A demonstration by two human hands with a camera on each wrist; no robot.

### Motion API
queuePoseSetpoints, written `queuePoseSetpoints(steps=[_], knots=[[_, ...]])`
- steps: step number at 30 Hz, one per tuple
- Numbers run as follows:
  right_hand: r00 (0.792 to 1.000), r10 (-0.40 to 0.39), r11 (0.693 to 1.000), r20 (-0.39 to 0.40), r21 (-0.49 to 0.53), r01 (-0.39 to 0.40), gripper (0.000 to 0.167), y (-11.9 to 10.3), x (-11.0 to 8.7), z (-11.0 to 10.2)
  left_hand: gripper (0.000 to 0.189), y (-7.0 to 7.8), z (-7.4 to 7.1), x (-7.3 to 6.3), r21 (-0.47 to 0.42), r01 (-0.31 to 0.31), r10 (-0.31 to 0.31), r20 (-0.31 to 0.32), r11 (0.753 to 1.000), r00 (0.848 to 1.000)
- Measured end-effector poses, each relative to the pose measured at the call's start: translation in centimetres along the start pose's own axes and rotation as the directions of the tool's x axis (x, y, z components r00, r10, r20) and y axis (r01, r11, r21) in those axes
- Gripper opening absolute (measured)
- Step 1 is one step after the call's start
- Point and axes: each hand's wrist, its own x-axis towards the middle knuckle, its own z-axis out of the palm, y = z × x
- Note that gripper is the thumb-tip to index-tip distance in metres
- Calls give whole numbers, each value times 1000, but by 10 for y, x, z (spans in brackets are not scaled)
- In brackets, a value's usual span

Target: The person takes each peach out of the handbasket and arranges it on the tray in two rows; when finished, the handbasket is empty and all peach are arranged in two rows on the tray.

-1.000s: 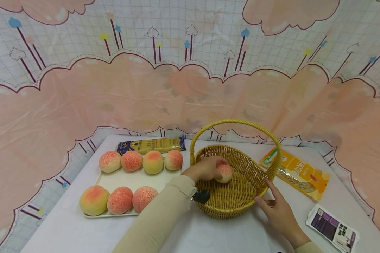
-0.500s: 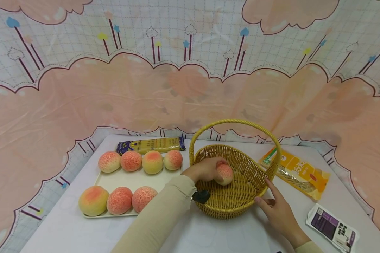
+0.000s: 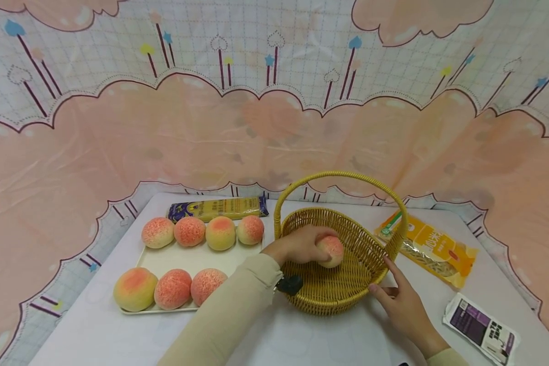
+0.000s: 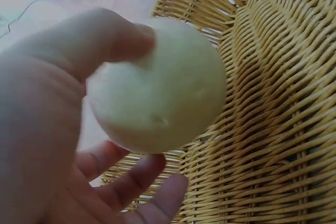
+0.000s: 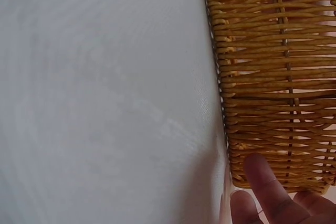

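Observation:
My left hand reaches inside a yellow wicker basket and grips a peach, thumb on one side and fingers on the other. In the left wrist view the peach shows its pale side, with the woven wall and bottom behind it. My right hand rests on the basket's right side, thumb and forefinger spread at the rim by the handle's base. From the right wrist, extended fingers touch the outer weave of the basket.
A cream tray at left bears several peaches in two rows. Behind it lies a blue-and-gold packet. An orange packet and a purple-and-white packet lie at right. The basket's tall handle arches over the left hand.
My left hand has shifted slightly right inside the basket with the peach in its grip, the peach turning a little. My right hand stays at the rim.

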Motion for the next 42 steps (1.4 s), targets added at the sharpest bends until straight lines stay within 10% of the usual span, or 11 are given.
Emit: queuePoseSetpoints(steps=[23,42], knots=[[1000,19,1000,3,-23,-19,78,0,0,-1,55,21,-13,-54,32,-124,125,-37,992,991],[1000,1,1000,6,-16,-1,78,2,1,-1,56,12,-44,-139,80,-127,136,-106,989,985]])
